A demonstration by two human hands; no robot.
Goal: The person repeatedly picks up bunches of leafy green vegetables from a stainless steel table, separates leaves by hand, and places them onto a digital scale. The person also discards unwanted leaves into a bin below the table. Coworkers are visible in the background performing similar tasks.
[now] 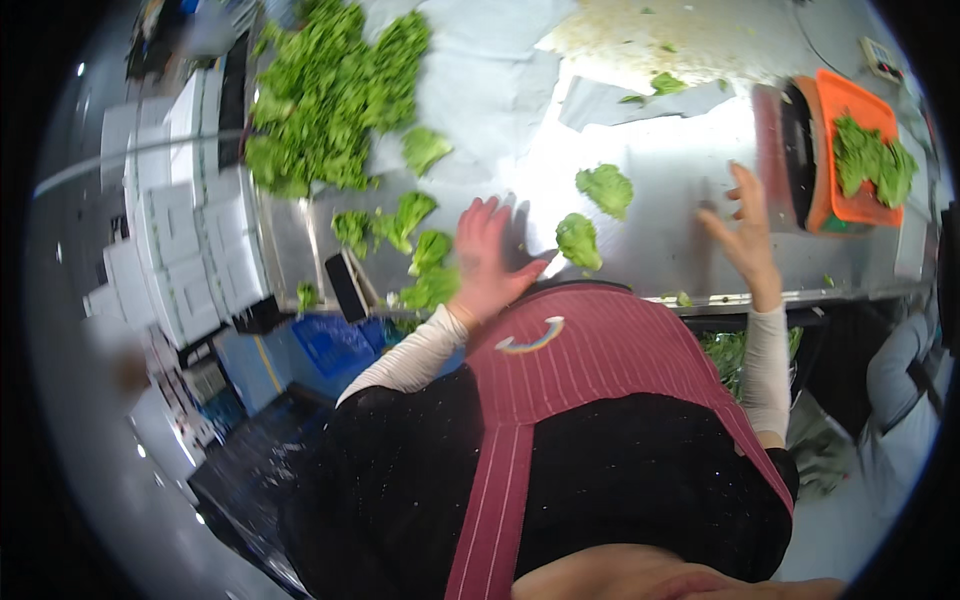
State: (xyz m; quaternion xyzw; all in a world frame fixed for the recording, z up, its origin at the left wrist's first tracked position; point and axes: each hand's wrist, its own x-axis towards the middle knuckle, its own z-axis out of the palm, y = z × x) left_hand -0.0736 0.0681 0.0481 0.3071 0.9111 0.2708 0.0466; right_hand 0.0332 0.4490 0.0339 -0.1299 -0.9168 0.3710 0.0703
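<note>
My left hand (487, 259) is spread over the near edge of the metal table (667, 195), fingers apart and holding nothing. Beside it lie loose lettuce leaves (431, 255). Two more pieces, an upper lettuce piece (606, 191) and a lower lettuce piece (577, 240), rest on the metal between my hands. On the right my right hand (742, 229) is raised with its fingers apart, nothing in them. To its right an orange plastic basket (855, 97) holds green lettuce (870, 157) and sits tilted in view on what looks like a scale (799, 157).
A large lettuce heap (322, 105) covers the table's far left. A dark phone-like object (346, 285) stands near the front edge. White foam boxes (172, 225) are stacked left of the table, with a blue crate (334, 345) below. A person's grey sleeve (896, 360) shows at right.
</note>
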